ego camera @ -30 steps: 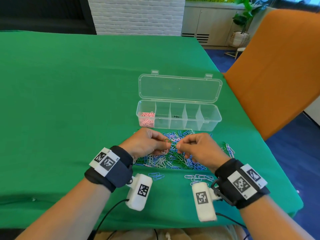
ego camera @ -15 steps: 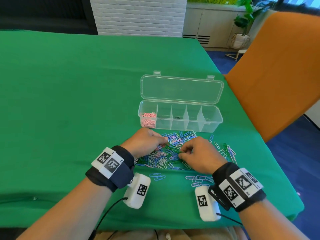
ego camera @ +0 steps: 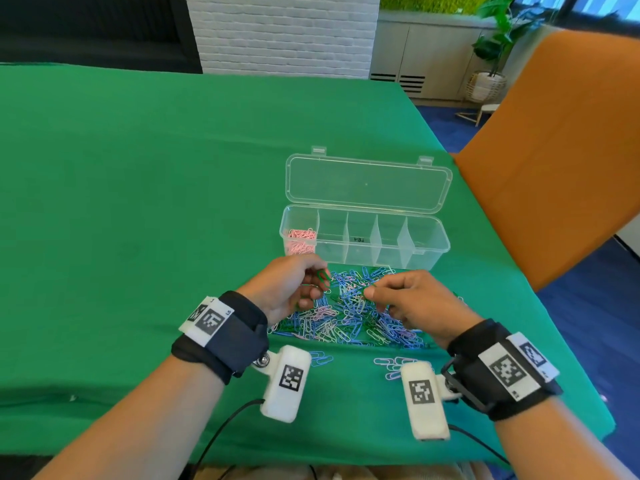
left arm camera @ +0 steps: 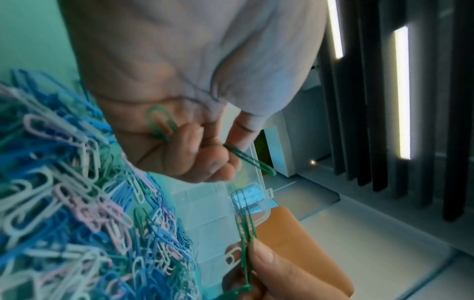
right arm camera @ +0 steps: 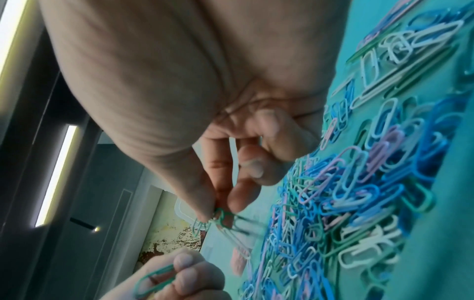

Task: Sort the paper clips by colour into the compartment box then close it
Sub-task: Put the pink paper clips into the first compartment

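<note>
A pile of blue, white, pink and green paper clips (ego camera: 349, 317) lies on the green cloth in front of the clear compartment box (ego camera: 429, 252). The box's lid (ego camera: 367, 183) is open and its leftmost compartment holds pink clips (ego camera: 300, 241). My left hand (ego camera: 317, 284) hovers over the pile's left side and holds green clips (left arm camera: 161, 123) in its curled fingers. My right hand (ego camera: 372, 292) hovers over the pile's right side and pinches a few green clips (right arm camera: 218, 219) between thumb and forefinger.
An orange chair back (ego camera: 554, 150) stands close at the table's right edge. A few loose clips (ego camera: 393, 367) lie on the cloth near my wrists. The green table (ego camera: 138, 202) stretches wide to the left and behind the box.
Both hands dipped into the pile half a second ago and have now lifted off it, the right one bringing up green clips.
</note>
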{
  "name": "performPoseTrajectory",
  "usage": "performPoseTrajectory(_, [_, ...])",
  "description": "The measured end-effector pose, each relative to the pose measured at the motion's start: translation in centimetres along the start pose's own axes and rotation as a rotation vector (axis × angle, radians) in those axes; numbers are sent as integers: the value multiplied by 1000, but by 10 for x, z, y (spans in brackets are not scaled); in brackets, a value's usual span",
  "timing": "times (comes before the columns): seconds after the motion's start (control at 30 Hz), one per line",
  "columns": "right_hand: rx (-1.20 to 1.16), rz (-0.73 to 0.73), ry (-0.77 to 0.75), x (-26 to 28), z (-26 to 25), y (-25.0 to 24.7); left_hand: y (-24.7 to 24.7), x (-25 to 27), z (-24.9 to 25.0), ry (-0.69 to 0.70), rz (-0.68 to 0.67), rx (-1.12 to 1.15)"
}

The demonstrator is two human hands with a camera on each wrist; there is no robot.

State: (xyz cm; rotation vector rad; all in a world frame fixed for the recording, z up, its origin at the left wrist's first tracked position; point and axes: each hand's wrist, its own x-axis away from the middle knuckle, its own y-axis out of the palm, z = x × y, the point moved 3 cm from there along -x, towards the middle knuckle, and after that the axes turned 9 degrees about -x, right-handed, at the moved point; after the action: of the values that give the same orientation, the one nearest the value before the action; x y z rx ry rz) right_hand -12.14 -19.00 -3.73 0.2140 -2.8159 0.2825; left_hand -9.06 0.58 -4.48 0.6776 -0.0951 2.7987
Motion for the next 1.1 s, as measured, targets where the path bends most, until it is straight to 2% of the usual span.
performPoseTrajectory(0.13, [-89,-33,-22,1,-3,1,2,1,-4,-49,-47,83])
performPoseTrajectory(0.33, [-101,-41,-35,1,-4,4,19,4,-8,-80,-96,188])
performPoseTrajectory(0.5, [-89,-12,-30,1,-3,5,33,6,-11,-51,-127,288])
performPoseTrajectory(0.7, [-107,5,-37,1,-3,3,40,4,-14,19,-103,275])
performPoseTrajectory(0.9, [-153,41,-76,2,-9,7,50,4,-21,-121,-167,452])
performPoseTrajectory(1.1, [-174,72,-67,2,-10,2,48,2,-23,-173,-182,555])
